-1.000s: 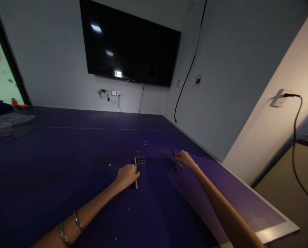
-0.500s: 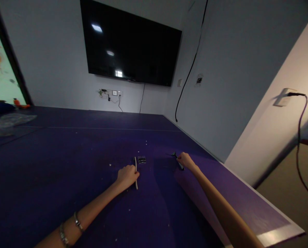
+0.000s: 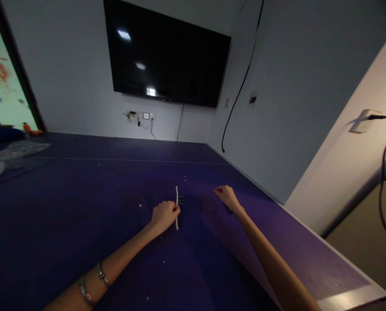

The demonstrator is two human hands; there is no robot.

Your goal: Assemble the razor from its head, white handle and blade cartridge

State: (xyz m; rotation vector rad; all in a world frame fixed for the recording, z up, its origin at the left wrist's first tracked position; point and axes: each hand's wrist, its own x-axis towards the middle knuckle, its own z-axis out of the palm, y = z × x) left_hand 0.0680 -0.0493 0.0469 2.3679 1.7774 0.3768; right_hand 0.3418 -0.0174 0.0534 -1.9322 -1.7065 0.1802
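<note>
My left hand [image 3: 164, 214] is closed around a thin, slightly curved pale stick [image 3: 176, 224], whose two ends stick out beyond the fingers. Just right of the stick's upper half lies a small black item in what looks like clear packaging [image 3: 181, 199], partly covered by the stick. Farther right, my right hand [image 3: 226, 195] is low over the table with its fingers pinched together. The dark handle end of a black razor [image 3: 229, 210] shows beside the wrist. The hand covers the rest of the razor, and what the fingertips pinch is hidden.
Small white scraps dot the purple tabletop [image 3: 83, 207]. Crumpled clear plastic [image 3: 21, 149] lies at the far left, near an orange item [image 3: 33, 130]. A black cable [image 3: 238, 90] hangs down the wall right of the television [image 3: 167, 52]. The table's right edge [image 3: 335, 246] meets the walls.
My left hand has moved slightly right and forward with the stick, which now overlaps the black item. My right hand has slid left and forward from the razor's handle, covering its head.
</note>
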